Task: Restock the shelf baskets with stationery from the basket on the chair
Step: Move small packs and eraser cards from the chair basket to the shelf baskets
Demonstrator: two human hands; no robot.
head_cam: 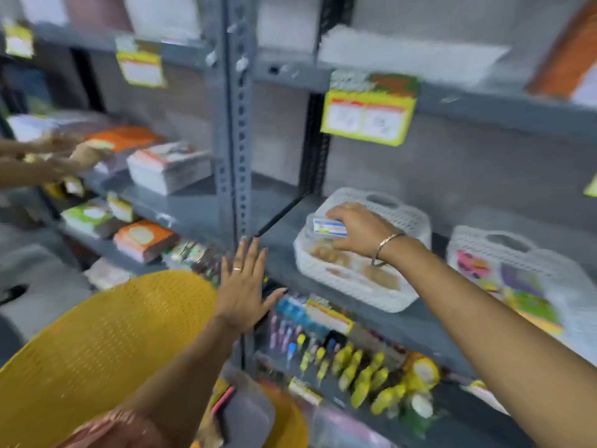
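Observation:
My right hand [358, 229] is shut on a small clear box with a blue and white label [328, 227], held over the left white shelf basket [352, 286], which holds several brownish packs. A second white basket [517, 250] with colourful packs stands to its right on the same grey shelf. My left hand [242, 282] is open with its fingers spread, palm down, above the rim of the big yellow basket [106, 344] at the lower left. Items at the yellow basket's bottom [232, 412] are blurred.
A grey perforated upright [239, 124] divides the shelving. Yellow price tags [368, 114] hang from shelf edges. Below the white baskets are glue bottles and pens [355, 367]. Stacks of paper packs [168, 166] fill the left shelves, where another person's hands [61, 156] reach in.

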